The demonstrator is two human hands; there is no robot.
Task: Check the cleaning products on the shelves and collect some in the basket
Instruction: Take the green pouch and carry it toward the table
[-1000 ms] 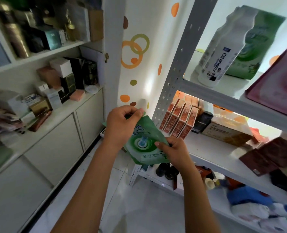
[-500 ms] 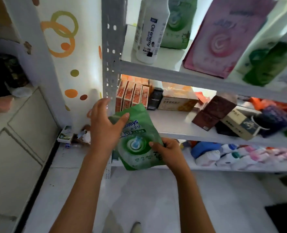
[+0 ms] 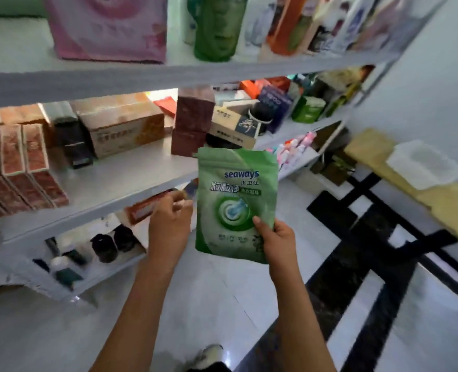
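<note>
Between the person's two hands, in front of the shelving, a green Seaways pouch stands upright in the air with its printed face toward the camera. Its lower right corner is pinched by the right hand, thumb on the front. The left hand is just beside the pouch's left edge, apart from it, fingers loosely curled and holding nothing. Behind the pouch, the middle shelf carries a row of red-brown cartons, a black box, a tan carton and a stack of dark red boxes. On the top shelf stand a pink bag and a green refill pouch. Small dark bottles sit on the bottom shelf. A white floor with black stripes lies below to the right.
</note>
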